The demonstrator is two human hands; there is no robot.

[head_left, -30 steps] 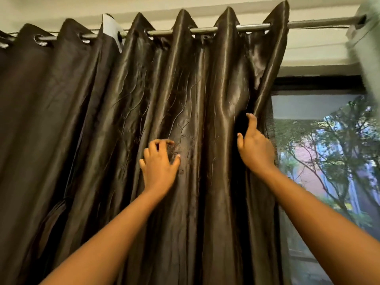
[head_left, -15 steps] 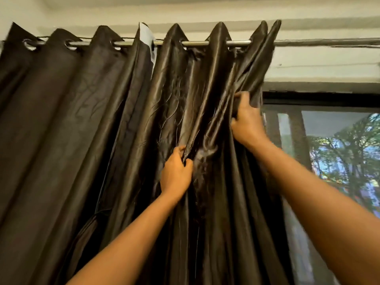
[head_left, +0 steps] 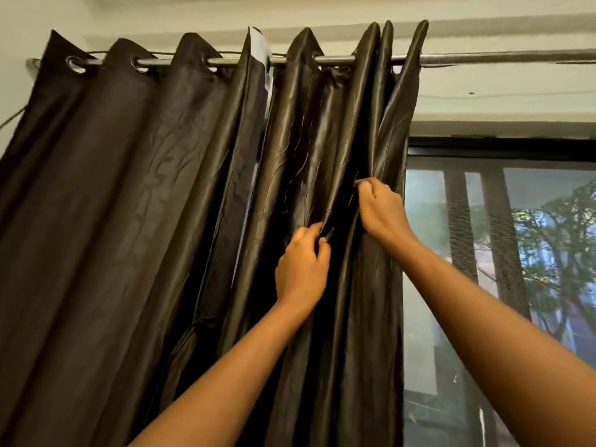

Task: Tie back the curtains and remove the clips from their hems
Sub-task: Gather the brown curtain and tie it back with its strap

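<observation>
Two hands bunch the shiny brown curtain (head_left: 306,150): the left hand (head_left: 301,272) pinches one fold, the right hand (head_left: 382,211) grips the fold beside it.

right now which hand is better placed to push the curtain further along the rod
The right hand, probably. It grips the curtain's outer folds by the window, so a push bunches everything leftward. The left hand pinches a fold further in.

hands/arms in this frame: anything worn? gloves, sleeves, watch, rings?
Nothing worn that shows. Left hand and right hand are bare: no gloves, no visible rings. Both forearms are bare up to the frame edge, with no sleeves, watch, bands or markings in view.
</observation>
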